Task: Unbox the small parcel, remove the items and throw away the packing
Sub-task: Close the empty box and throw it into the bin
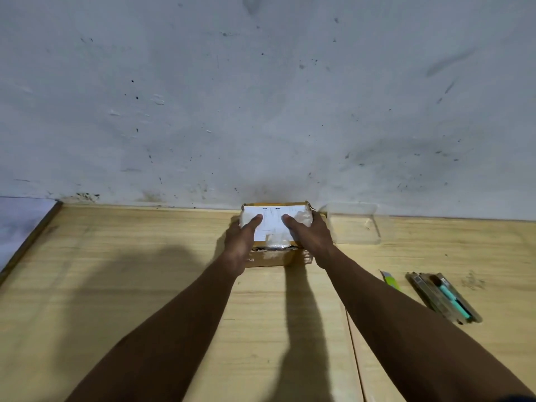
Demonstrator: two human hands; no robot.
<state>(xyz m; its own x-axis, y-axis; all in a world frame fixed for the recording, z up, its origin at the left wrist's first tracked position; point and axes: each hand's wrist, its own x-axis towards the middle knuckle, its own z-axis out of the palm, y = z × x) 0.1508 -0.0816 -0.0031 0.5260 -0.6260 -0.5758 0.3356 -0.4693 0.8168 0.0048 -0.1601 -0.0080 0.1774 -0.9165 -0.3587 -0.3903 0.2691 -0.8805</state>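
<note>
- The small parcel (275,227), a brown cardboard box with a white label taped over its top, sits just above the middle of the frame, on the wooden table (145,271) and right up against the scuffed grey wall (261,97).
- Left hand (242,239) is on the parcel's left side, thumb laid across the white label and the rest of the fingers wrapped down the side, so it's clamped on the box.
- Right hand (311,236) does the same on the right side: thumb on top of the label, fingers curled around the far right edge, gripping the box.
- Both forearms run up from the bottom of the frame and throw long shadows on the table.
- The box's near face looks a bit ragged at the top edge, with tape shining over it. Can't tell whether it's actually cut open.
- Just right of the parcel, near the wall, there's a clear plastic container (356,224), see-through and kind of blurry.
- Lower right of the frame: a yellow-green utility knife (390,280) lying flat, partly hidden behind the right forearm.
- A bit further right, a clear pen case (445,297) lies on a diagonal, with a teal pen (454,300) inside.
- Far left edge, a pale board or sheet (20,221) borders the table.
</note>
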